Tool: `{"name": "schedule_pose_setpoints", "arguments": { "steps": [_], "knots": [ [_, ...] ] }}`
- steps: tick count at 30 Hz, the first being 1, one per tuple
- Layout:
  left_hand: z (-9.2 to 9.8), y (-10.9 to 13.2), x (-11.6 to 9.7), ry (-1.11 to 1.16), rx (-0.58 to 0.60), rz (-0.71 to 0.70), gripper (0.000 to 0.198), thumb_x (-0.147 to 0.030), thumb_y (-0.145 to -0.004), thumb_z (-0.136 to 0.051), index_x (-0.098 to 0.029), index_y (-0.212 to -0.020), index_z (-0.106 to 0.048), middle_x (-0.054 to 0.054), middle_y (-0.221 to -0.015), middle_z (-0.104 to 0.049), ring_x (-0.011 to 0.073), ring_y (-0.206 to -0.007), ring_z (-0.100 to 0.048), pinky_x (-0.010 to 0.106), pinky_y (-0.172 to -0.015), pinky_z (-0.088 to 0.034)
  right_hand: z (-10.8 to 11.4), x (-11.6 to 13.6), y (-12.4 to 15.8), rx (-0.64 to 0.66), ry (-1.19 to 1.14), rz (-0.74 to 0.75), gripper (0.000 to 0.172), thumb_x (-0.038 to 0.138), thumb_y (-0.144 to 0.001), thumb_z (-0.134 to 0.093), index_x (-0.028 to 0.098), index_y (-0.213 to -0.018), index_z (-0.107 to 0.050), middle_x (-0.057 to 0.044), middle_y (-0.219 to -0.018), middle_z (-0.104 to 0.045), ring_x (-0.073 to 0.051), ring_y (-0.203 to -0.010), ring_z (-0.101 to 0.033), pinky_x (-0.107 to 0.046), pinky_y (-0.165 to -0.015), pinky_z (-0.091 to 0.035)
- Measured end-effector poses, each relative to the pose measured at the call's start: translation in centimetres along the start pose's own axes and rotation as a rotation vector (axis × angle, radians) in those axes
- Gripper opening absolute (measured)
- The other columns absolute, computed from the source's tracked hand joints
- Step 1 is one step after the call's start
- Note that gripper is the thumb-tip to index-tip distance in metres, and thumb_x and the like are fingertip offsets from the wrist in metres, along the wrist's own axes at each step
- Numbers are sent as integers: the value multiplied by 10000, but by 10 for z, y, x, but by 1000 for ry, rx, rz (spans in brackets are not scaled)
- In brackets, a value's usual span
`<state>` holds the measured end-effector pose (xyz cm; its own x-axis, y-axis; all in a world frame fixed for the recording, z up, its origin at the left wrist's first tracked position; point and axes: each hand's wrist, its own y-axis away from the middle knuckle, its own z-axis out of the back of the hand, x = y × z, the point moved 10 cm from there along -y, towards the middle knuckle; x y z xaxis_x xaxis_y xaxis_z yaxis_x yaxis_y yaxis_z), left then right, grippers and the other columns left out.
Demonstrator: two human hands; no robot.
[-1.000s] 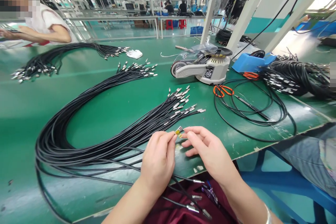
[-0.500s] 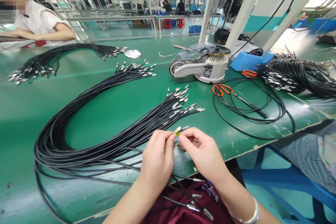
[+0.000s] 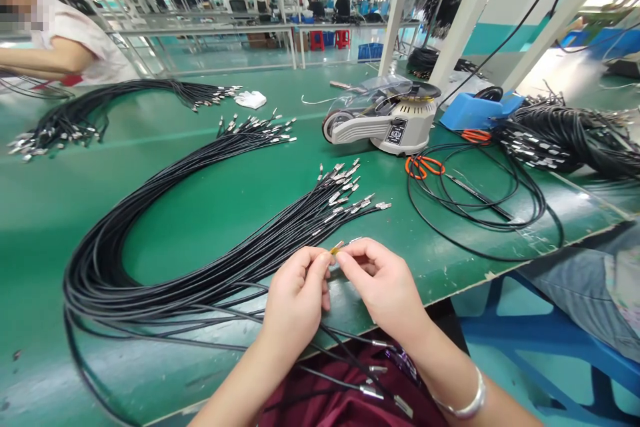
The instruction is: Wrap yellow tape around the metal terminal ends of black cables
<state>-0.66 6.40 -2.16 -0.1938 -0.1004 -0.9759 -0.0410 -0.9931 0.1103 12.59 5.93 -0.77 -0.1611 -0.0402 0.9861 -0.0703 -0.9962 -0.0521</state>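
We note a green tabletop [image 3: 215,213] before metal racking [image 3: 293,30]; left hand [image 3: 296,293] and right hand [image 3: 387,285], fingertips closed, pinch one yellow-banded connector [image 3: 336,248].

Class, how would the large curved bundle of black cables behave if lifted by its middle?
The cable bundle would probably sag, since it lies in a smooth, wide bend. It may feel heavy, being thickly packed. Its ends might splay, as the metal connectors fan apart.

Left hand [image 3: 296,290] and right hand [image 3: 384,285] at a connector [image 3: 337,247], probably yellow-taped, near bundled black cables [image 3: 93,267].
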Motion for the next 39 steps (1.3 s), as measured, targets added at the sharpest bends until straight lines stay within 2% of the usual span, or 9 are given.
{"name": "schedule_pose_setpoints", "arguments": {
  "steps": [9, 14, 22, 23, 25, 28, 32, 36, 39],
  "knots": [
    [-3, -1, 3, 122, 49, 43, 238, -365, -840, -508, -156, -733, -549, -69, -562, -481, 57, -373, -480, 184, -406, -382, 0, 6, 1, 2, 2, 40, 128, 262, -825, -596, 171, -754, -651, -49, -802, -672, -170, -718, -630, -289, -679, -523],
    [-10, -1, 3, 272, 137, 70, 229, -350, -843, -538, -154, -725, -537, -72, -527, -478, 59, -373, -488, 177, -416, -387, 0, 8, 1, 3, 23, 58, 126, 253, -829, -597, 168, -749, -645, -45, -782, -665, -164, -708, -623, -281, -672, -514],
    [-33, 8, 4, 531, 565, 245, 298, -343, -810, -593, -140, -604, -520, -68, -442, -388, 48, -300, -404, 154, -320, -288, 2, 29, 3, 107, 52, 370, 66, 195, -835, -617, 179, -771, -616, -31, -797, -622, -150, -772, -602, -264, -722, -498],
    [-36, 11, 4, 555, 612, 270, 314, -344, -795, -608, -142, -577, -506, -66, -435, -382, 46, -293, -381, 158, -309, -286, 2, 32, 3, 134, 48, 405, 23, 202, -833, -626, 184, -818, -622, -30, -815, -619, -150, -775, -600, -269, -724, -502],
    [-38, 16, 2, 592, 685, 315, 313, -335, -762, -640, -144, -557, -502, -65, -444, -375, 30, -298, -313, 165, -296, -293, -2, 38, 3, 220, 39, 469, 90, 217, -833, -636, 202, -922, -630, -33, -860, -624, -153, -790, -604, -285, -736, -511],
    [-40, 22, 3, 594, 743, 367, 279, -326, -725, -670, -138, -570, -535, -65, -484, -364, 13, -344, -215, 168, -300, -299, -10, 47, 4, 364, 58, 564, 90, 213, -847, -625, 227, -930, -654, -30, -869, -654, -160, -813, -616, -308, -766, -515],
    [-37, 18, 3, 477, 675, 317, 281, -393, -732, -656, -147, -629, -568, -66, -477, -375, 32, -352, -262, 178, -329, -288, -5, 47, 0, 418, 80, 554, 83, 233, -853, -615, 236, -901, -682, -37, -891, -690, -175, -865, -634, -341, -822, -517],
    [-24, 9, -3, 166, 444, 159, 255, -405, -787, -602, -166, -706, -564, -55, -549, -457, 54, -398, -374, 185, -383, -300, 17, 23, -11, 356, -40, 260, 220, 291, -839, -625, 213, -1043, -656, -70, -1025, -674, -188, -919, -642, -344, -816, -527],
    [-14, 9, -21, -184, 273, -60, 210, -346, -849, -531, -182, -734, -591, -34, -625, -523, 85, -509, -465, 211, -488, -369, 25, 3, -10, 320, -87, 33, 201, 348, -822, -635, 173, -918, -662, -38, -826, -674, -152, -735, -632, -296, -700, -527]
  ]
}}
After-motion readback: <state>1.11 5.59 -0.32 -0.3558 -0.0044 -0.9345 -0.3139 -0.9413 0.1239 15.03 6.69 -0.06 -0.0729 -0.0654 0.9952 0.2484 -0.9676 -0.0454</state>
